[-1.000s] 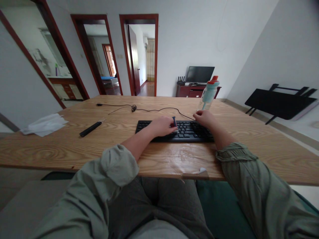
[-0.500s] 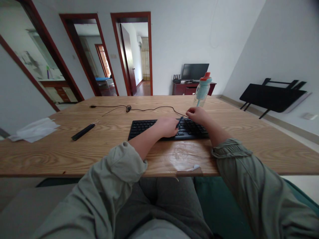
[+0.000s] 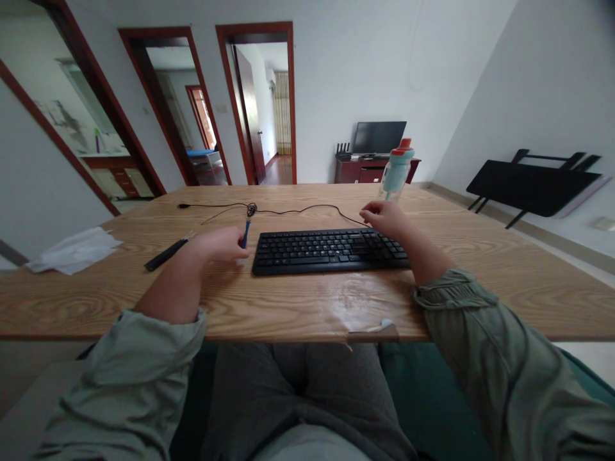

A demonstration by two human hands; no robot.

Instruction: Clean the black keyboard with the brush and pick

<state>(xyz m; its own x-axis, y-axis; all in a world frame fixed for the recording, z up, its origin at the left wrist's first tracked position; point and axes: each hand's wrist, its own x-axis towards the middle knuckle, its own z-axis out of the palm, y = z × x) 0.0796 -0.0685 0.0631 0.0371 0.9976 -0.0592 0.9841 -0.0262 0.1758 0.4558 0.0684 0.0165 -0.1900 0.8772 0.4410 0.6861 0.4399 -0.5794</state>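
Observation:
A black keyboard [image 3: 307, 261] lies on the wooden table in front of me. To the left of it, my left hand [image 3: 221, 244] is closed around a slim blue tool [image 3: 246, 234] that points up; its exact kind is hard to tell. Above the keyboard's upper right part hovers my right hand [image 3: 384, 216], its fingers curled together; whatever they may hold does not show. The keyboard's black cable [image 3: 307, 207] runs left behind it, with a knot in it, passing close to the right hand. A thin black holder [image 3: 166, 255] with pale thin tips lies beside my left wrist.
White tissue [image 3: 75, 250] rests at the table's left. A clear bottle with a red and teal lid [image 3: 396, 171] stands behind my right hand. Torn brown tape [image 3: 372, 334] sticks at the table's front edge. A black folded table [image 3: 533, 186] leans on the right wall.
My left hand has moved left off the keyboard, carrying the blue tool. The right hand has stayed over the keyboard's upper right. The view has shifted slightly.

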